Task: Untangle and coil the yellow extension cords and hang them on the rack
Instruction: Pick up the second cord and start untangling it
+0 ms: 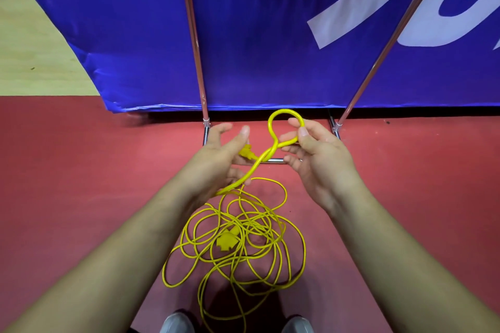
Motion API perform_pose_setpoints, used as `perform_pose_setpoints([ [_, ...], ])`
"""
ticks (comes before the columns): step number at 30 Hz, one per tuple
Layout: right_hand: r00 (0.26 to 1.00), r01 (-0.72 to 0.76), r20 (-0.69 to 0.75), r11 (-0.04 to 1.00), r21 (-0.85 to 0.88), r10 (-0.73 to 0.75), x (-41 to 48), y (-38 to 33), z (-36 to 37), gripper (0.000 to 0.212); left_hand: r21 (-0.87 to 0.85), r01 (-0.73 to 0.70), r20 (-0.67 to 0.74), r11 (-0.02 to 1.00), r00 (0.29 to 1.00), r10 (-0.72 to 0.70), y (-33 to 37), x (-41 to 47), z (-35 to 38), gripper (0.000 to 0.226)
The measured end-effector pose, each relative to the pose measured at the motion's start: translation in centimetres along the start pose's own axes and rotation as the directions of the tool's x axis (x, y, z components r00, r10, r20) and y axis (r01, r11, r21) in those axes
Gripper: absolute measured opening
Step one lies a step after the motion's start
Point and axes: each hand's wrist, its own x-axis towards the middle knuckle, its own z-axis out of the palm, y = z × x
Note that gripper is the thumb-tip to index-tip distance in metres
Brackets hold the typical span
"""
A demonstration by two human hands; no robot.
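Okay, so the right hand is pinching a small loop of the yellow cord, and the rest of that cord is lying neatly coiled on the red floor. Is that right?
Not quite. In the head view the right hand does pinch the loop, but the rest of the yellow cord lies in a loose tangle on the red floor, not neatly coiled.

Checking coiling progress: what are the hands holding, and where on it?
Both hold the yellow extension cord. The right hand pinches its raised loop between thumb and forefinger; the left hand curls its lower fingers round the stretch beside the yellow plug.
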Motion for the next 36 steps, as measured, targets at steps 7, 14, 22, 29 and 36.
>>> perform_pose_setpoints([
  [7, 0.997, -0.046, 0.062, 0.988, 0.15, 0.037, 0.0, -0.8, 0.0, 0.015, 0.639, -0.418, 0.171, 0.646, 0.896, 0.41, 0.0, -0.1, -0.7, 0.012],
  [14, 0.996, -0.075, 0.054, 0.986, 0.146, 0.068, 0.0, -0.8, 0.0, 0.011, 0.458, -0.321, 0.127, 0.829, 0.947, 0.296, 0.5, -0.7, -0.1, 0.025],
  [22, 0.992, -0.126, 0.03, 0.987, 0.1, 0.123, 0.1, -0.8, -0.5, 0.01, 0.481, -0.452, 0.175, 0.751, 0.889, 0.423, -0.3, -0.8, 0.2, 0.014],
  [29, 0.997, 0.066, 0.009, 0.811, -0.581, -0.075, 1.0, 0.1, -2.2, 0.018, 0.348, -0.392, -0.199, 0.852, 0.857, 0.476, 1.2, 0.6, -2.6, 0.023],
  [36, 0.923, 0.313, 0.384, 0.575, -0.756, 0.004, 0.0, 1.9, -1.7, 0.062, 0.035, -0.194, 0.143, 0.98, 0.972, 0.187, 1.0, -0.2, -0.9, 0.015],
])
